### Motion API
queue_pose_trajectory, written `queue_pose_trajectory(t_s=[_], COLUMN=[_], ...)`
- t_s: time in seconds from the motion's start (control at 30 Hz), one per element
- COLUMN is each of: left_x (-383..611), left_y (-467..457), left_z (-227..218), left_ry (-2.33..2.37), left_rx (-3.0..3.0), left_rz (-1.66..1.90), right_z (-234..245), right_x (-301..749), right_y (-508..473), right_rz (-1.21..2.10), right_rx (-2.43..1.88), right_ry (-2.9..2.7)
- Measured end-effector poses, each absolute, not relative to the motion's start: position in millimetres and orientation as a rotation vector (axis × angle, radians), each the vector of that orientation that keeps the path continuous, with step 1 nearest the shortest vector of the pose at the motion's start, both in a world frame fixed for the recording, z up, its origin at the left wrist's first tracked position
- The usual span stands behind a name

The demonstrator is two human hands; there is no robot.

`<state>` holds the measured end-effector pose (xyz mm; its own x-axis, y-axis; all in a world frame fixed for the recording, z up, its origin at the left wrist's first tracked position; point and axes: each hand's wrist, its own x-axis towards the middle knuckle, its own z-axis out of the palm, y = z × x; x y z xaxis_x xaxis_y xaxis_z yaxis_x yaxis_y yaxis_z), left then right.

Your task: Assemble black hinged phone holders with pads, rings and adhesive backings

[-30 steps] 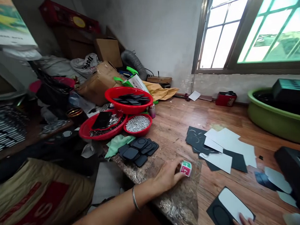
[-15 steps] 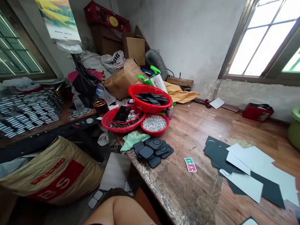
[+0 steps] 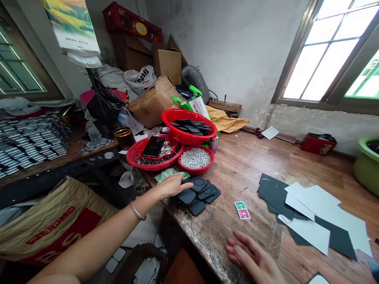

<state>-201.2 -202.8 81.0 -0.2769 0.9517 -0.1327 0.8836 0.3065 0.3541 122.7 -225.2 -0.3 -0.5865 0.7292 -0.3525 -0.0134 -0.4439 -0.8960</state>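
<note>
My left hand point(image 3: 171, 186), with a bracelet at the wrist, reaches to the table edge. Its thumb and forefinger stretch apart beside a heap of dark, round-cornered flat pieces point(image 3: 197, 207), some marked with a ring. A pale green cloth point(image 3: 166, 175) lies just behind that hand; whether the fingertips touch it I cannot tell. Over the bare wood nearer to me, my right hand point(image 3: 254, 258) is loosely curled and holds nothing. A small green and pink printed card point(image 3: 242, 210) rests on the table between the heap and my right hand.
Behind the heap stand a red basin of small metal parts point(image 3: 195, 158), a red basin bearing a phone point(image 3: 153, 147), and a raised red basin of dark pieces point(image 3: 189, 138). White and dark sheets point(image 3: 311, 216) lie right. A brown sack point(image 3: 65, 220) stands lower left.
Both forearms were together at the bottom edge. My left hand has now reached forward to the dark pieces and the cloth, while my right hand has come out over the table.
</note>
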Motion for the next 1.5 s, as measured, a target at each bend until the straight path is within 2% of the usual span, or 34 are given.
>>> queue_pose_trajectory(t_s=[0.07,0.17,0.5,0.7,0.83,1.07,1.17,1.3,1.5], left_x=[-209.8,-213.0,-211.4,-193.1,-173.0,-135.4,-119.3,-99.3,-75.2], left_y=[-193.8,-186.8,-183.7,-186.1,-194.4,-205.1,-204.3,-204.2,-200.0], left_z=[66.1,52.4,17.9,2.7,7.5,55.1,76.3,96.0,87.2], left_ry=[2.294,2.326,2.215,2.027,1.770,1.242,1.208,1.554,1.571], left_rx=[1.652,1.653,1.497,1.309,1.176,1.084,1.226,1.909,2.361], left_rz=[0.223,0.183,0.456,0.749,0.916,0.960,0.932,0.676,0.156], right_z=[14.1,22.2,19.7,14.3,5.9,15.9,23.3,21.9,-1.0], right_x=[77.7,22.8,-45.1,-51.1,-34.7,4.3,27.7,66.2,106.5], right_y=[-207.5,-182.4,-150.5,-147.4,-150.7,-175.8,-187.7,-194.4,-188.1], right_rz=[2.179,2.202,2.092,2.023,1.971,1.822,1.785,1.815,1.479], right_rx=[-1.068,-1.100,-1.273,-1.145,-1.104,-0.883,-0.792,-0.753,-1.091], right_ry=[-0.916,-0.718,-0.758,-0.762,-0.689,-0.677,-0.680,-0.796,-1.007])
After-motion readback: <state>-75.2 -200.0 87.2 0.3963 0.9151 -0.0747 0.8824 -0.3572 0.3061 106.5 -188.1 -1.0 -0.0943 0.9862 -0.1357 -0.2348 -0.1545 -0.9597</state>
